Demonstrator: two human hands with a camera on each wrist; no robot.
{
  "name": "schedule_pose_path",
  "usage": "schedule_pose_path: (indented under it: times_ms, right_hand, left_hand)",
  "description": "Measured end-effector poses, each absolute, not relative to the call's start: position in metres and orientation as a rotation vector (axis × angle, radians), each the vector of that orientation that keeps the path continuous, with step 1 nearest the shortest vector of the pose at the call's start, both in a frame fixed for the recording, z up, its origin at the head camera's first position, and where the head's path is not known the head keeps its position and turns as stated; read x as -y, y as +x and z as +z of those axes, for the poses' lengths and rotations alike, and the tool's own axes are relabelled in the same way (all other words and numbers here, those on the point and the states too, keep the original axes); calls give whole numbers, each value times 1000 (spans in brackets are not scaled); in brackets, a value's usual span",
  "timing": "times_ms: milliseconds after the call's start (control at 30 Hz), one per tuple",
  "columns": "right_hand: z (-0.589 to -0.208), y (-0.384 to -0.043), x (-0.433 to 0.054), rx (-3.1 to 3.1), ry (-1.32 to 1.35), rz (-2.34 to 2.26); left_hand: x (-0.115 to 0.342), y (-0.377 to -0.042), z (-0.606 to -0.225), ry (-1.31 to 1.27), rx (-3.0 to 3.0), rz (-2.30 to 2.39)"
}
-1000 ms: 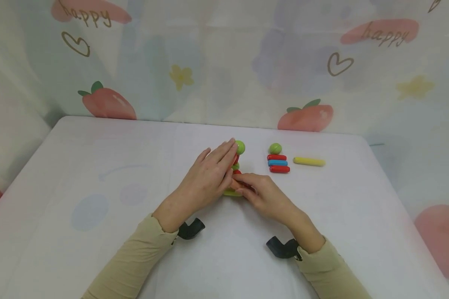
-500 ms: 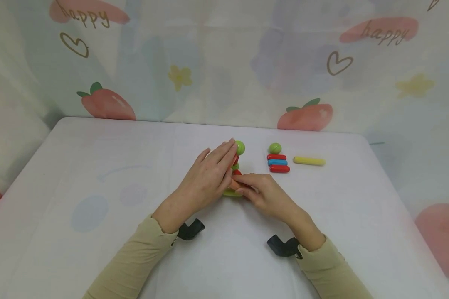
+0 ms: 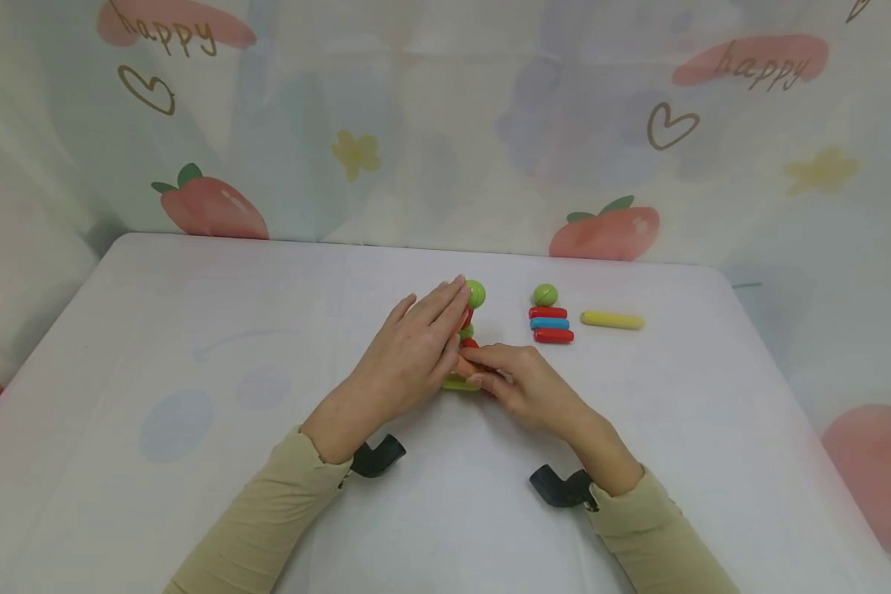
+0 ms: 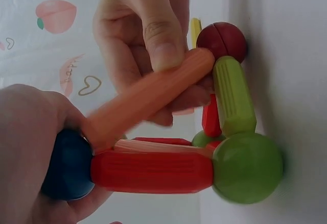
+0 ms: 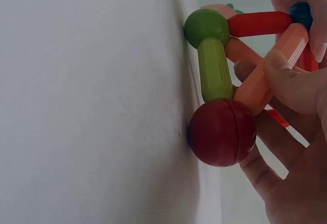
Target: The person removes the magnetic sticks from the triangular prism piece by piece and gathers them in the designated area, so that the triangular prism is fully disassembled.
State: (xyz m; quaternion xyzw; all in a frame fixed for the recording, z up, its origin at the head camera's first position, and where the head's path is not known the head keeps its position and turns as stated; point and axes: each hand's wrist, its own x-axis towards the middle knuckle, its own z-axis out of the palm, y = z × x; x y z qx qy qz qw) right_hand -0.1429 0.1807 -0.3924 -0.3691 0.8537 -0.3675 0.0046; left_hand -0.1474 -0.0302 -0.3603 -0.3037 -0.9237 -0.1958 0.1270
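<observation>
Between my hands stands a small frame of magnetic rods and balls. At its upper corner my left hand (image 3: 404, 351) grips a blue ball (image 4: 69, 163). With thumb and fingers, my right hand (image 3: 530, 388) pinches an orange magnetic rod (image 4: 148, 96) that slants between the blue ball and a dark red ball (image 5: 222, 132) on the table. A red rod (image 4: 153, 172) joins the blue ball to a green ball (image 4: 248, 168). From there, a yellow-green rod (image 5: 214, 68) runs along the table to the dark red ball. In the head view, my left hand hides much of the frame.
Right of the frame lie a loose green ball (image 3: 545, 294), a blue rod (image 3: 549, 323) between two red rods (image 3: 553, 336), and a longer yellow rod (image 3: 612, 320). A patterned cloth hangs behind the white table (image 3: 230, 495). Black curved pieces (image 3: 379, 456) sit at both wrists.
</observation>
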Motion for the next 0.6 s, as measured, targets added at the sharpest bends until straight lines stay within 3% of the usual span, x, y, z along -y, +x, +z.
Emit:
schedule_pose_path:
  times_ms: [300, 600]
  right_hand:
    - [-391, -143, -182, -2654, -1169, -1116]
    - [-377, -142, -195, -2701, -1091, -1042]
  left_hand:
    - [26, -145, -360, -978, 2683, -484]
    - [27, -145, -359, -904, 2720, -506]
